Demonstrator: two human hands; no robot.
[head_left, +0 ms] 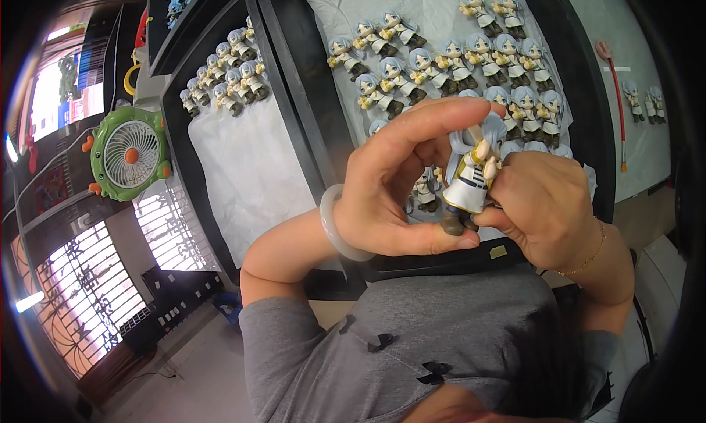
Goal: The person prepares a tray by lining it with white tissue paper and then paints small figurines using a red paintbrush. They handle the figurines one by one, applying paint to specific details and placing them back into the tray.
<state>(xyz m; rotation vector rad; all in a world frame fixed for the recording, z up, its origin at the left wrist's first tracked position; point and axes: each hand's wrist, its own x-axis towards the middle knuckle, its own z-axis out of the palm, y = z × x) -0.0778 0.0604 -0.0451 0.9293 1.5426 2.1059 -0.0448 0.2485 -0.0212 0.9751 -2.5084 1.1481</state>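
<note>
A small painted figurine with pale blue-grey hair, a white and gold dress and brown boots is held upright, slightly tilted, over the near part of the right tray. My left hand spans it from boots to head, the thumb under the boots and the index finger arched at the hair. My right hand is closed, its curled fingers pressed against the figurine's right side. Whatever lies inside those fingers is hidden. Beneath and beyond my hands, rows of matching figurines lie on white paper in the black right tray.
Left of it, another black tray holds more figurines at its far end. A green frog-like fan stands farther left. At the right lie a red-handled brush and several figurines. A yellow ring is behind the fan.
</note>
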